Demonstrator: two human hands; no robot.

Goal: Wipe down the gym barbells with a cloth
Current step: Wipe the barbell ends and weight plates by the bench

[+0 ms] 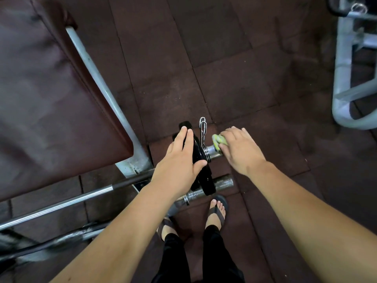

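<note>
The chrome steel barbell sleeve [212, 151] is sticking out to the right of a stack of glossy black weight plates [201, 160] near the middle of the scene, just above the dark reddish rubber floor tiles [234, 82]. A silver spring collar clip [203, 129] is sitting on the sleeve right against the plates, its wire handles pointing toward the far side. A small yellow-green cloth [217, 140] is lying bunched on top of the sleeve, just right of the clip.

The right hand [240, 150] is pressing down on the cloth with the fingers curled loosely over it and over the sleeve end; most of the cloth is hidden beneath the palm. The left hand [179, 160] is gripping the top edge of the black plates, fingers stretched over the far side and the thumb clamped against the near face.

A second grey metal bar end [220, 183] is lying on the floor nearer the person, partly behind the plates. A long chrome bar shaft [61, 203] is running off to the left. A maroon padded bench [51, 88] with a grey steel frame is filling the left side. Grey tubular machine framing [344, 78] is standing at the far right. Two feet in dark sandals [217, 211] are standing at the near edge.
</note>
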